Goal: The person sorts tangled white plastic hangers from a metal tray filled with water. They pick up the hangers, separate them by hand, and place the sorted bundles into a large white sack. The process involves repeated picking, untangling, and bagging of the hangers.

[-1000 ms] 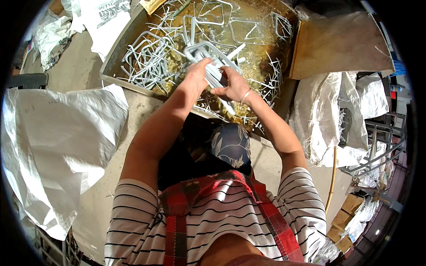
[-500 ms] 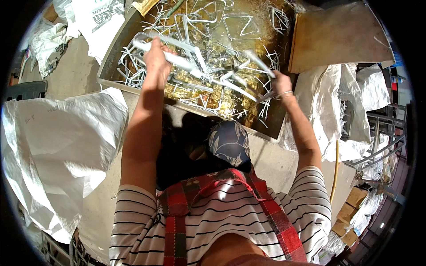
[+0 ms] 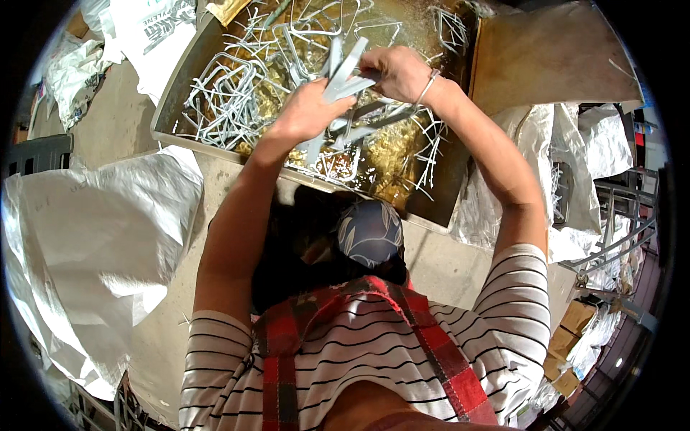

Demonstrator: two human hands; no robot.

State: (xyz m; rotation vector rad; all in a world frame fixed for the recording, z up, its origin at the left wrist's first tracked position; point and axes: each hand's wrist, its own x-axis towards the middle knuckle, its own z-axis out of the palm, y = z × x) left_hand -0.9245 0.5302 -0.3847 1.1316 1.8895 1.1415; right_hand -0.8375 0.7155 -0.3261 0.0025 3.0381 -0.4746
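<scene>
Upper centre of frame: left hand (image 3: 310,111) and right hand (image 3: 394,72) both closed on a bundle of pale metal strips (image 3: 338,79), held above the metal tray (image 3: 167,115). Tray holds tangled white wire pieces (image 3: 230,108). White sack (image 3: 86,237) at left.

This looks like a small workshop or factory floor for metal parts. A large shallow metal tray (image 3: 169,108) holds a heap of bent silvery wire pieces (image 3: 230,108) lying in yellowish liquid. Around it, on a bare concrete floor (image 3: 108,122), lie big white woven sacks (image 3: 93,237), some open with more wire pieces inside. A sheet of brown cardboard (image 3: 553,57) sits beside the tray, and cardboard boxes (image 3: 575,320) and metal racks (image 3: 618,230) stand at the right edge.
</scene>
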